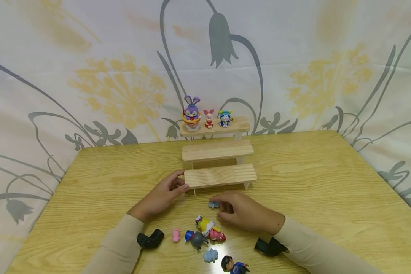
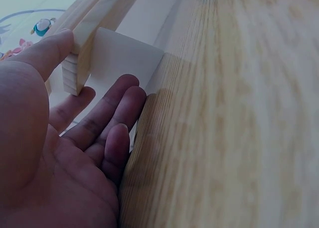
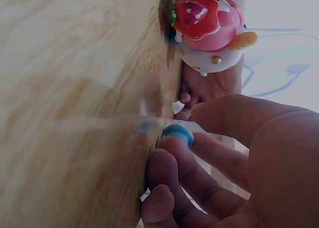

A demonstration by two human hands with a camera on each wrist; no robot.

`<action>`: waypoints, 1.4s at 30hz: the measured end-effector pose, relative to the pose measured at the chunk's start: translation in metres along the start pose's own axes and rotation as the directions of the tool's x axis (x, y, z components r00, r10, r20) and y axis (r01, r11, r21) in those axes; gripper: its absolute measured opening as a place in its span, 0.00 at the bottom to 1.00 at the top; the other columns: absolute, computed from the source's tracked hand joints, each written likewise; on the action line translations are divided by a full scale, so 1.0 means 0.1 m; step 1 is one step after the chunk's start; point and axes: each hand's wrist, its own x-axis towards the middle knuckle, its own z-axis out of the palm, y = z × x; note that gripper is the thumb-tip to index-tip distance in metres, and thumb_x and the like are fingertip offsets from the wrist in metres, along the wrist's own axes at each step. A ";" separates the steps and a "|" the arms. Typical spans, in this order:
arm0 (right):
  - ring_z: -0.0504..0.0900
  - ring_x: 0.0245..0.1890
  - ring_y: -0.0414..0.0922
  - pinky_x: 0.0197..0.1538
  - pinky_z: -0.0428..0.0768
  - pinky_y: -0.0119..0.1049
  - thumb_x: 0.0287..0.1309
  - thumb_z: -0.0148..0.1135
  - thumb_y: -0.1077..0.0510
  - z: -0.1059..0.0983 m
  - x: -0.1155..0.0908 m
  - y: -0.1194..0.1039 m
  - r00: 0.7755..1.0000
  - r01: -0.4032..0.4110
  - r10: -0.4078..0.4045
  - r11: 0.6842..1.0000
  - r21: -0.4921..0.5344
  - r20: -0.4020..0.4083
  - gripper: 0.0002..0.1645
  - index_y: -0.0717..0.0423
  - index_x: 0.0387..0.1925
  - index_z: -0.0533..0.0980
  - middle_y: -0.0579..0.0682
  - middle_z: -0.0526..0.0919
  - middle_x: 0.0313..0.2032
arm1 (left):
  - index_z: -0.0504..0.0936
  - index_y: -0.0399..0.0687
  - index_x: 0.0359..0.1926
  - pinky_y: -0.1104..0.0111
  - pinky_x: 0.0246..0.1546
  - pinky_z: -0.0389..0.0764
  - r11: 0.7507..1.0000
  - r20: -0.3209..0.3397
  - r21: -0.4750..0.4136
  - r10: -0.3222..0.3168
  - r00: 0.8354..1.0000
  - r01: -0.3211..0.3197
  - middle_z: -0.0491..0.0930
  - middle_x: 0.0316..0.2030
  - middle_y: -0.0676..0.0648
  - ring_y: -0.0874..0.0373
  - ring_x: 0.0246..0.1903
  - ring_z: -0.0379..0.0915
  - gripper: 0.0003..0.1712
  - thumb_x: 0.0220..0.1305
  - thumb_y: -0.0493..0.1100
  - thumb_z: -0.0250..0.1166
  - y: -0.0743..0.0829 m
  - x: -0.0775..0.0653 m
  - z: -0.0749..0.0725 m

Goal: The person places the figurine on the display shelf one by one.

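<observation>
Three-tier wooden stand (image 1: pixel 217 150): stood on the wood-grain table (image 1: pixel 311 182), against which every place below is set.
Left hand (image 1: pixel 164 196): held the stand's lowest step lightly by its left end, thumb at the front corner; the left wrist view alone showed the other fingers loosely bent below the plank.
Right hand (image 1: pixel 244 211): was just in front of the stand, thumb and forefinger parted, with no firm hold visible; whether a fingertip touched the small blue figurine could not be told.
Small blue figurine (image 1: pixel 213 204): sat on the table just in front of the stand, partly covered by fingers; the right wrist view showed only a rounded blue piece among the fingertips.
Stand's top step: bore a purple rabbit (image 1: pixel 191 114), a pink piglet (image 1: pixel 209 118) and a blue-capped figurine (image 1: pixel 225 119), all whole in the head view.
Farther before the stand: a pink figurine (image 1: pixel 176 235), a blue-hatted grey donkey (image 1: pixel 196 239), a pale blue figurine (image 1: pixel 211 255) and a black-haired doll (image 1: pixel 234 265) near the lower frame edge.
Strawberry-topped figurine (image 3: pixel 204 31): showed its cap clearly only in the right wrist view, upper part cut off.
</observation>
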 end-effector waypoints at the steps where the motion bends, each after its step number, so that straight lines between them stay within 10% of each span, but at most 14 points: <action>1: 0.73 0.25 0.30 0.31 0.75 0.28 0.67 0.63 0.58 0.00 0.00 0.00 1.000 -0.003 0.003 1.000 -0.002 0.001 0.21 0.56 0.60 0.77 0.37 0.77 0.29 | 0.54 0.44 0.77 0.58 0.55 0.74 1.000 0.001 -0.003 0.000 1.000 0.000 0.78 0.54 0.43 0.53 0.54 0.76 0.39 0.75 0.55 0.56 0.00 0.00 0.00; 42: 0.70 0.24 0.31 0.31 0.71 0.27 0.64 0.67 0.56 -0.02 -0.03 0.00 0.999 -0.031 0.032 0.999 -0.032 0.044 0.05 0.44 0.39 0.79 0.37 0.73 0.24 | 0.53 0.45 0.78 0.59 0.55 0.74 1.000 0.012 -0.011 0.013 1.000 -0.013 0.77 0.55 0.41 0.52 0.54 0.75 0.39 0.76 0.55 0.56 -0.02 0.01 0.00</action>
